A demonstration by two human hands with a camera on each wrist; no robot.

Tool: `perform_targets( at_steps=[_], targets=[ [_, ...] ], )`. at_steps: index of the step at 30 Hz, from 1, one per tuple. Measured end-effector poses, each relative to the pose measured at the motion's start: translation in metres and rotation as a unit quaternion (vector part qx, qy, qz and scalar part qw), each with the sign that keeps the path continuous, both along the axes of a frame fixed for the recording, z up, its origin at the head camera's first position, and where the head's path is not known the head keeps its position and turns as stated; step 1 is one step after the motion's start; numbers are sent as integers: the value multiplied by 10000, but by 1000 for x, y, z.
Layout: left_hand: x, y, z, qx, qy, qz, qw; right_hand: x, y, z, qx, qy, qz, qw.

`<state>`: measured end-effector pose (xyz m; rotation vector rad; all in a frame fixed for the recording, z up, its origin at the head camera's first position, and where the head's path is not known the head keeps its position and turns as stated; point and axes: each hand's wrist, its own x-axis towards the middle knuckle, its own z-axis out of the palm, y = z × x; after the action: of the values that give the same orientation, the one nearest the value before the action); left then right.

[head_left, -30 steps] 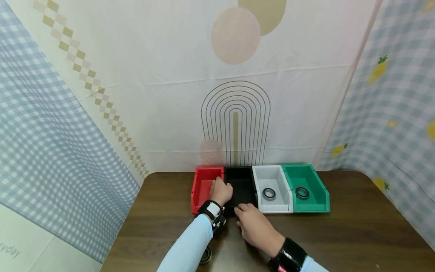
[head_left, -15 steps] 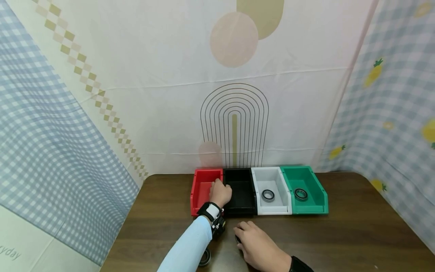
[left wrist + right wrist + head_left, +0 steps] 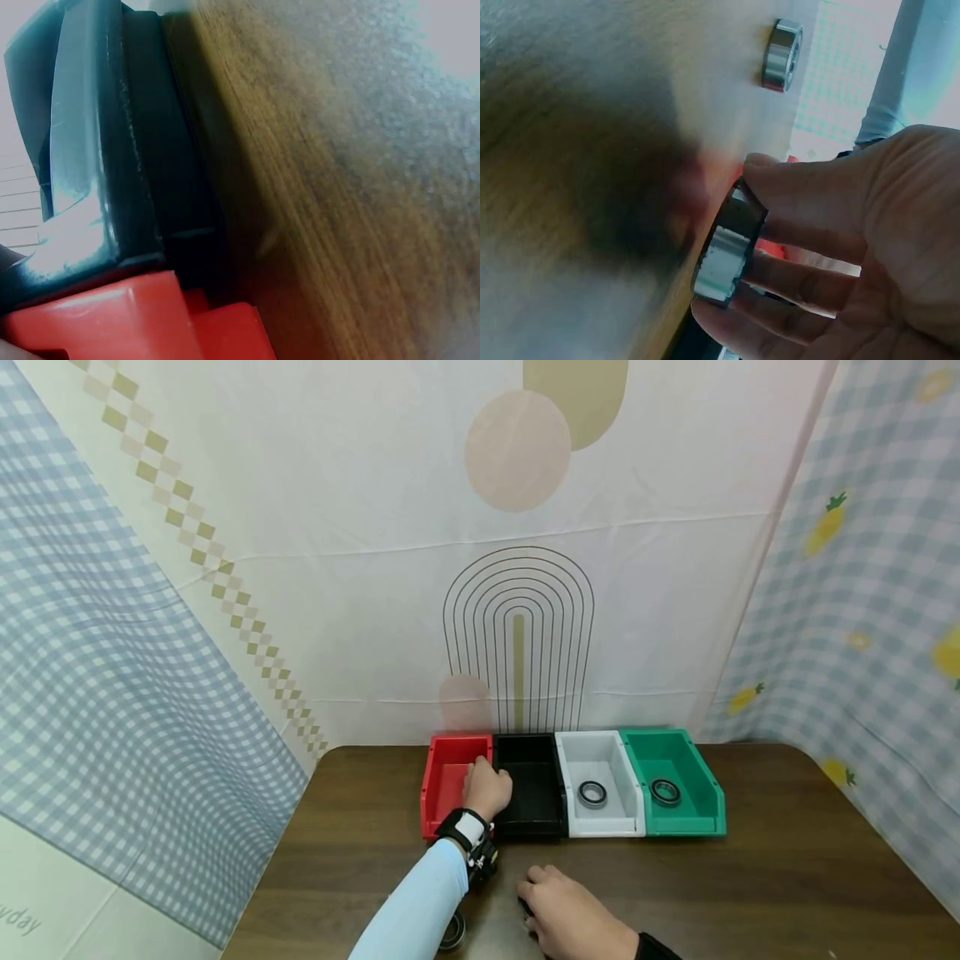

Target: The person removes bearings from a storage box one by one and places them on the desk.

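My left hand (image 3: pixel 487 789) is over the joint between the red bin (image 3: pixel 448 789) and the black bin (image 3: pixel 528 777), its fingers bent around their adjoining walls. The left wrist view shows those two walls meeting beside its fingertips. Low over the wooden table, my right hand (image 3: pixel 573 914) holds a ball bearing (image 3: pixel 724 259) by its edge, thumb on one side and fingers on the other. From the head view the back of the hand hides most of this bearing. Another bearing (image 3: pixel 459 932) lies on the table, partly covered by the left sleeve.
A white bin (image 3: pixel 600 756) and a green bin (image 3: pixel 671 756) continue the row to the right. One bearing (image 3: pixel 582 794) lies in the white bin and one bearing (image 3: pixel 655 792) in the green. A patterned cloth (image 3: pixel 375 635) hangs behind the table (image 3: pixel 787 860).
My right hand has drawn back from the black bin's front edge toward me, with the bearing in its fingers. The left hand has stayed at the bin walls.
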<state>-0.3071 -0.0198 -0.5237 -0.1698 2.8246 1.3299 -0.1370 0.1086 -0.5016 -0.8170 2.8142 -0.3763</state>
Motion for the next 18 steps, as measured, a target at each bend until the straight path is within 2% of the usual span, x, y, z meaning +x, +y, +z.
perform_targets(
  at_steps=[9, 18],
  targets=[
    [3, -1, 2, 25, 25, -5, 10000, -2, -4, -7, 104, -145, 93, 9998],
    [0, 0, 1, 29, -32, 7, 10000, -2, -10, -14, 224, 330, 323, 9987]
  ],
)
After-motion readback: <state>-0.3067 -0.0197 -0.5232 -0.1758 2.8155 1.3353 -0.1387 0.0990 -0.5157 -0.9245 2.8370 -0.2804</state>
